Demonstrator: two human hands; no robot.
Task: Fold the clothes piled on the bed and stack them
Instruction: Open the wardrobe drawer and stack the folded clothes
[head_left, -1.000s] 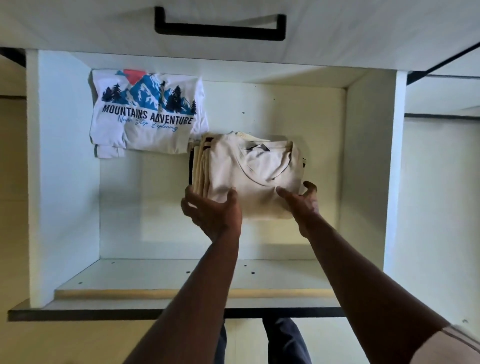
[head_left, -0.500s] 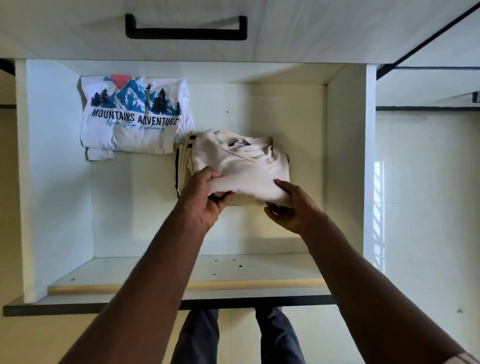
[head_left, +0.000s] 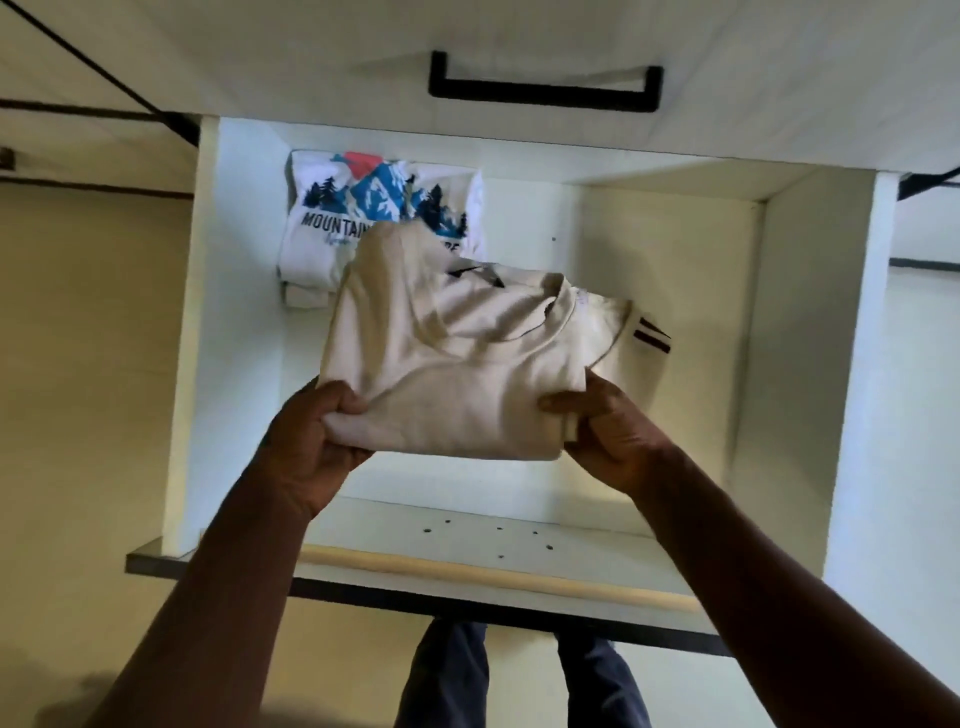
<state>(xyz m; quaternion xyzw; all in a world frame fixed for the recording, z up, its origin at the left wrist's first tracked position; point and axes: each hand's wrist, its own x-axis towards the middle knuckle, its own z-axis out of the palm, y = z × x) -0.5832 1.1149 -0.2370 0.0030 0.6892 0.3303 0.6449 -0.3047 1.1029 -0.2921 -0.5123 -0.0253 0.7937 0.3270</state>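
The folded cream shirt (head_left: 457, 374) is held at its near corners by the left hand (head_left: 317, 447) and right hand (head_left: 608, 441), each grip closed on cloth. It is best lowered flat onto the shelf (head_left: 519, 540), perhaps squared onto the printed shirt (head_left: 374, 208).

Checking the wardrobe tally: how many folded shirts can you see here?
2. The white mountain-print shirt lies at the compartment's back left; the cream shirt is held by the left hand and right hand. More layers may hide beneath it.

Both hands on the folded cream shirt (head_left: 457, 374)

Left hand (head_left: 311, 441) grips at 7 o'clock, right hand (head_left: 608, 436) at 5; mountain-print tee (head_left: 332, 218) sits at 11 in the cabinet (head_left: 800, 338).
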